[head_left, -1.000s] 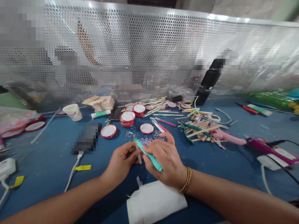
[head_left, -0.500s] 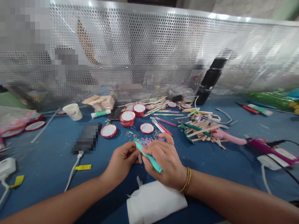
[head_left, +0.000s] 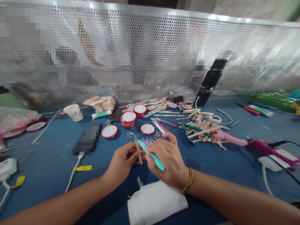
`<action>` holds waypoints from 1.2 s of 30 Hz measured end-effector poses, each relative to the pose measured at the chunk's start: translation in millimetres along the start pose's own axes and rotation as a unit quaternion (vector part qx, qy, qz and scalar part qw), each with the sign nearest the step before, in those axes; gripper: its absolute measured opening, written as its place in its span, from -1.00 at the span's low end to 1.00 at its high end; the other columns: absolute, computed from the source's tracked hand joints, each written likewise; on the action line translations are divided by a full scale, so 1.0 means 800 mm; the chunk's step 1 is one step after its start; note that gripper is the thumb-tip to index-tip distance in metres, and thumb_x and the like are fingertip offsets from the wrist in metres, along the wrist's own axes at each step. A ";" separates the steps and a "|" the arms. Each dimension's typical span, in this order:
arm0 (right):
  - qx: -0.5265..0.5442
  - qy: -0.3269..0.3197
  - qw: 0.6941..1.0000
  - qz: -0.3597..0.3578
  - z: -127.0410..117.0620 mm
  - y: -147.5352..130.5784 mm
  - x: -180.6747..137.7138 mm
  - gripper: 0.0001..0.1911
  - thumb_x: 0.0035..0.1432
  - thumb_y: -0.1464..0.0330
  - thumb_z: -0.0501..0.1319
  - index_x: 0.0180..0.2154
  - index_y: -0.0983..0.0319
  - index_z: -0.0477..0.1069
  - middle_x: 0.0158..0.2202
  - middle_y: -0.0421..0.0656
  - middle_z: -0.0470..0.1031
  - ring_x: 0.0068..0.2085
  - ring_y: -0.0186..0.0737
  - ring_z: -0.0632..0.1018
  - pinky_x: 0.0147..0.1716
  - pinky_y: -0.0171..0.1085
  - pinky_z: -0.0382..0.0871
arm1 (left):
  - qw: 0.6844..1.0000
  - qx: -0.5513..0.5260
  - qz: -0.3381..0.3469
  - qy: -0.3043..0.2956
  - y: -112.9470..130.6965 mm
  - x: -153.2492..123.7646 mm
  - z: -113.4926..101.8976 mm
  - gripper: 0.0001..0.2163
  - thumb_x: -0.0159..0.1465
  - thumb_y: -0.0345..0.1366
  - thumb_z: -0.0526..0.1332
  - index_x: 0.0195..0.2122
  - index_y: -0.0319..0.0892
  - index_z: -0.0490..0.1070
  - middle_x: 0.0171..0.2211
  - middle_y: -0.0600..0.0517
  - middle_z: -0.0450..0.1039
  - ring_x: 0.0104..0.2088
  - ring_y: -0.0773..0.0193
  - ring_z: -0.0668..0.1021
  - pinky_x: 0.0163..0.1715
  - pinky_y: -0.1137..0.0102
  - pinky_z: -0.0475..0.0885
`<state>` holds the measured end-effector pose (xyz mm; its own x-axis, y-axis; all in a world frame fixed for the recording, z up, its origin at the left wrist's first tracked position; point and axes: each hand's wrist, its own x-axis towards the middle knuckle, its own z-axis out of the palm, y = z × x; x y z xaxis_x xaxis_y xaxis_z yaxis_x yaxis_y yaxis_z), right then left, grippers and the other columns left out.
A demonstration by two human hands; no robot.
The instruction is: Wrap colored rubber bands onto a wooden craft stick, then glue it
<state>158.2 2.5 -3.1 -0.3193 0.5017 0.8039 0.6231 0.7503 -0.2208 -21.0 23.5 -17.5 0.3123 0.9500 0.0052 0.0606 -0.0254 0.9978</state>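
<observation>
A perforated metal screen (head_left: 145,47) backed a blue table (head_left: 47,165); we noted a white cloth (head_left: 157,203) near its front edge. Just beyond, the right hand (head_left: 165,159) was curled about a teal marker (head_left: 158,162), pen-fashion. The left hand (head_left: 124,159) pinched a flat wooden stick (head_left: 137,145) between thumb and fingers, its brownish end and green patch poking past them. So the stick sat between the hands, marker tip just beside the green; whether they touched, we could not tell. Past them lay loose rubber bands (head_left: 150,141). On handling, we judged a firm pinch close under the patch would check wobble, short light strokes suited so narrow a face, and fingers were best kept off anything wet.
</observation>
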 end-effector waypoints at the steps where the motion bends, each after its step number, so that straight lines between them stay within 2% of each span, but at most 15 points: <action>1: 0.003 -0.002 1.000 -0.003 0.000 0.000 0.000 -0.98 0.21 0.40 0.14 -0.29 0.21 0.33 -0.41 -0.25 0.53 -0.36 -0.29 0.53 0.07 -0.05 0.11 | 1.000 0.007 0.005 -0.002 0.000 0.000 0.000 -0.82 0.24 -0.18 0.28 -0.24 -0.18 0.51 -0.31 0.02 0.54 -0.32 0.27 0.55 -0.33 0.44 0.47; 16: 0.019 -0.012 1.000 -0.015 0.003 -0.003 0.000 -0.96 0.20 0.40 0.15 -0.26 0.21 0.35 -0.37 -0.25 0.56 -0.35 -0.28 0.55 0.09 -0.05 0.09 | 1.000 0.012 0.027 -0.004 0.005 0.000 0.001 -0.81 0.22 -0.17 0.29 -0.39 -0.20 0.45 -0.46 0.06 0.45 -0.42 0.30 0.47 -0.38 0.44 0.44; 27: -0.005 -0.007 1.000 0.007 -0.002 0.000 0.000 -0.97 0.22 0.39 0.13 -0.30 0.20 0.33 -0.42 -0.24 0.54 -0.37 -0.29 0.52 0.06 -0.07 0.12 | 1.000 0.003 -0.007 0.004 0.001 0.000 0.001 -0.79 0.23 -0.17 0.29 -0.19 -0.17 0.51 -0.20 -0.03 0.57 -0.26 0.22 0.56 -0.28 0.40 0.51; 36: 0.006 -0.010 1.000 -0.010 0.001 -0.003 0.000 -0.96 0.21 0.39 0.13 -0.27 0.20 0.34 -0.40 -0.25 0.55 -0.35 -0.28 0.55 0.08 -0.05 0.11 | 1.000 0.000 0.015 -0.005 0.003 0.000 0.001 -0.81 0.22 -0.16 0.30 -0.30 -0.19 0.52 -0.35 0.00 0.55 -0.38 0.27 0.52 -0.34 0.41 0.48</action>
<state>155.9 0.9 -2.6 -0.3460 0.4945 0.7973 0.6076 0.7657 -0.2112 -19.7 23.2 -15.2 0.3233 0.9457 0.0342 0.0510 -0.0535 0.9973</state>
